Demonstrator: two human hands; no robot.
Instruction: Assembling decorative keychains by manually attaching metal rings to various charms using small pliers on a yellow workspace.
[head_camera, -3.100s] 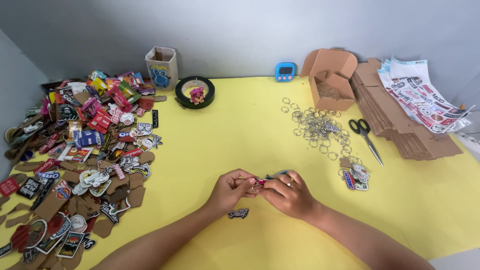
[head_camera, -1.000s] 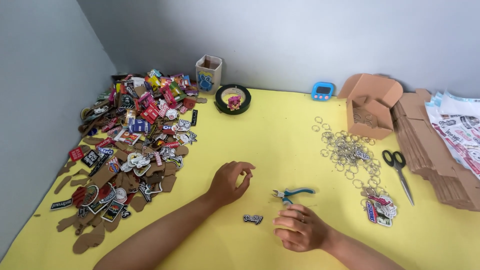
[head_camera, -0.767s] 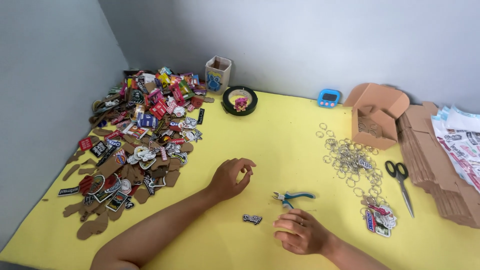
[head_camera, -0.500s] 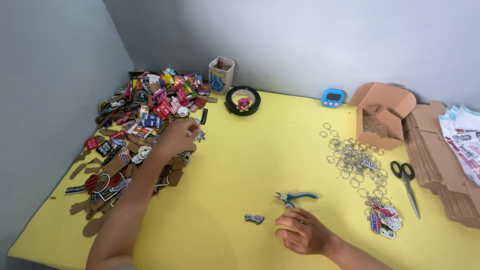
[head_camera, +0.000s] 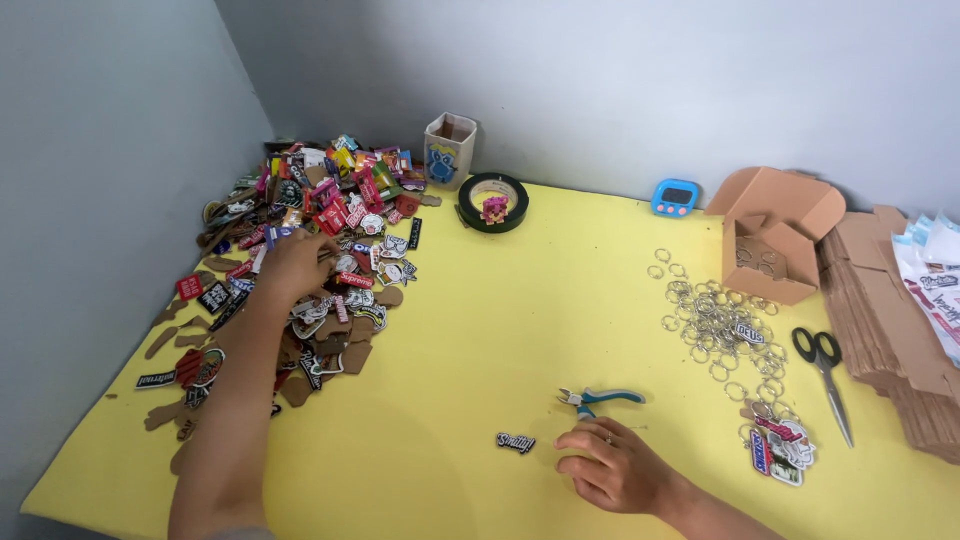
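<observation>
Head view looks down on a yellow table (head_camera: 500, 320) set against grey walls. At the upper left of the frame lies a big heap of colourful patches (head_camera: 320, 220), and the left hand (head_camera: 292, 265) rests on it, fingers curled down among the pieces; whether it grips one I cannot tell. At the right edge sits a stack of flat cardboard (head_camera: 880, 310), with an open cardboard box (head_camera: 775, 235) beside it. Left of the box spreads a scatter of metal rings (head_camera: 715, 320). Near the bottom centre the right hand (head_camera: 610, 465) lies loosely curled on the table, holding nothing. Small blue-handled pliers (head_camera: 598, 399) lie just above it, and one small dark patch (head_camera: 516, 441) lies just to its left.
</observation>
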